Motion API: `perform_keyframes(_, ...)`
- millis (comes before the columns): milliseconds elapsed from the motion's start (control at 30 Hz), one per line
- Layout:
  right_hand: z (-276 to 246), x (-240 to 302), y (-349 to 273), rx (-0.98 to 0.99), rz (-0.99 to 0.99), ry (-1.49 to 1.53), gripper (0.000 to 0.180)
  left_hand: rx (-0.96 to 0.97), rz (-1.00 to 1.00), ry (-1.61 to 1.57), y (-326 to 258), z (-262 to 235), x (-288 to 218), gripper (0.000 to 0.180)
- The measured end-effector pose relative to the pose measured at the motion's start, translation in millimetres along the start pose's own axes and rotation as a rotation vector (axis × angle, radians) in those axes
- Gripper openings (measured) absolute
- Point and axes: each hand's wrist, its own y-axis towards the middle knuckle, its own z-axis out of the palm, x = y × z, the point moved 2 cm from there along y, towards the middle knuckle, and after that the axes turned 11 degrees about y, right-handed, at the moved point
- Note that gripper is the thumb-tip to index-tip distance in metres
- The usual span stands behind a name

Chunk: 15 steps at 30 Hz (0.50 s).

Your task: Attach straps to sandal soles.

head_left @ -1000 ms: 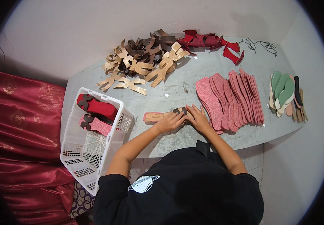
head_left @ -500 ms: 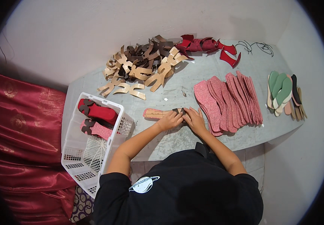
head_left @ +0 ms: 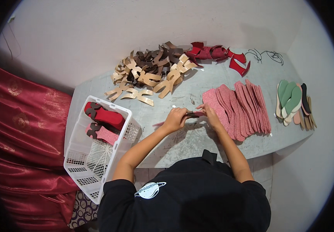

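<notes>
Head view. We see both hands meeting over the middle of the grey desk (head_left: 182, 141). Our left hand (head_left: 174, 119) is closed around one end of a small sandal piece (head_left: 195, 114), dark with a pink-red edge, and our right hand (head_left: 210, 115) pinches its other end; the piece sits between the two hands, just above the desk surface. How the parts of the piece fit together is too small to tell.

To do this step well, we judge that the hands should stay close together, the left one steadying while the fingertips of the right align the edges.

Just beyond the right hand lies a fanned row of pink soles (head_left: 238, 110), its nearest sole almost touching the knuckles, so there is little room on that side. Farther right lie green and pink insoles (head_left: 292, 102) near the desk's edge. Ahead of the hands sit a heap of tan and brown straps (head_left: 151, 73) and red straps (head_left: 213, 54). Left of the left hand, a white basket (head_left: 126, 116) holding finished pieces overhangs the desk edge. Open desk remains directly below and ahead of the hands.
</notes>
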Motion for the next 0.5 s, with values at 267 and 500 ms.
perform_keyframes(267, 43.2, 63.0, 14.2, 0.095, -0.006, 0.644, 0.029, -0.334, -0.366, -0.505, 3.5, -53.5, -8.8, 0.010)
perform_keyframes(500, 64.2, 78.2, 32.6, 0.132, 0.024, 0.552, 0.025, -0.278, -0.490, -0.844, -8.5, -71.3, 4.3, 0.016)
